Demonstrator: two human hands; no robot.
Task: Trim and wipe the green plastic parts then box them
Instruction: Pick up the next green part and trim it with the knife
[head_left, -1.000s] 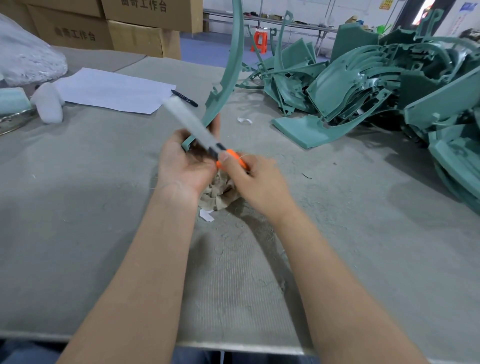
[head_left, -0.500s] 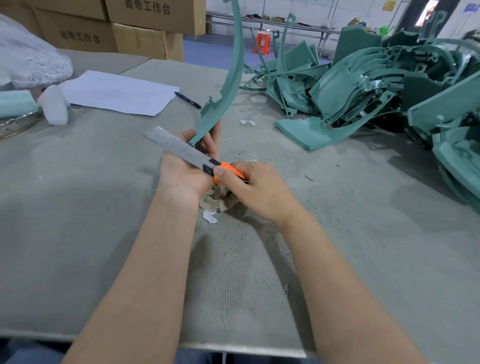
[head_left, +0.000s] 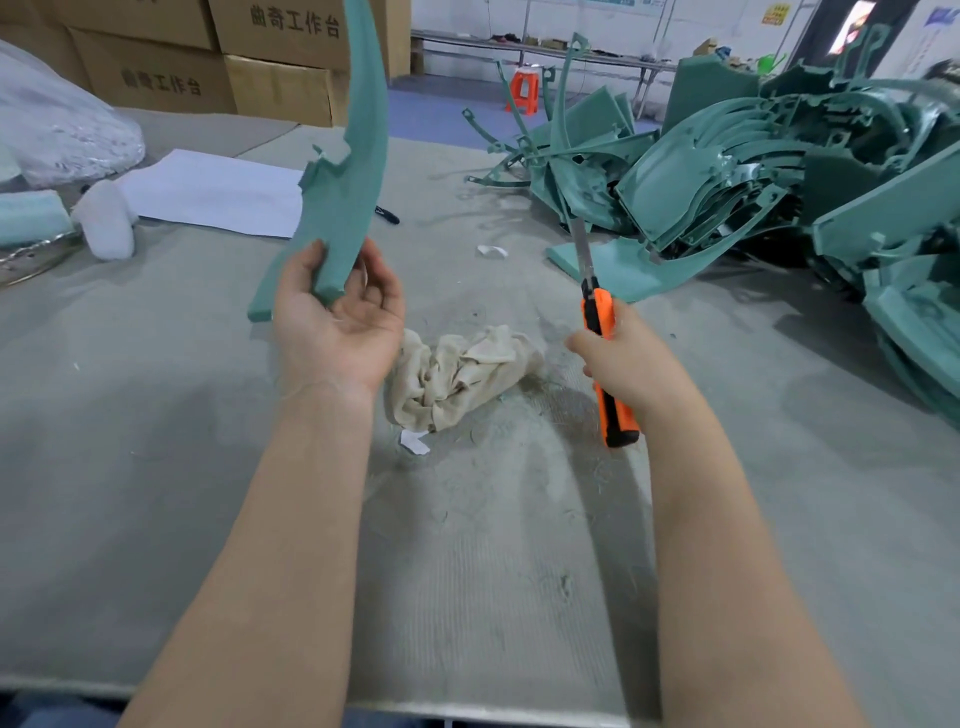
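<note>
Currently the left hand (head_left: 337, 317) grips the lower end of one curved green part (head_left: 347, 171), thumb on the near face and fingers curled loosely behind it. The part's long axis runs steeply upward from the grip and bows slightly toward the far side, its top passing out of view. A notched tab sits on its left edge above the grip.

The right hand (head_left: 621, 364) is closed around the orange handle of the utility knife (head_left: 597, 312); the blade is extended and points up and away. The knife stands to the right of the rag (head_left: 457, 371), well apart from the held part, which stands above and to the left of the rag. The rag lies crumpled on the grey table (head_left: 156, 415) between the two wrists.

The coming move probably turns on this gap: blade and part edge are parallel but separated, so either the blade must cross leftward over the rag for further trimming, or the knife is set down and the rag (nearest to both hands) taken up for wiping.

Beyond and to the right of the rag lies the pile of green parts (head_left: 753, 171). Cardboard boxes (head_left: 280, 57) stand at the far left.
</note>
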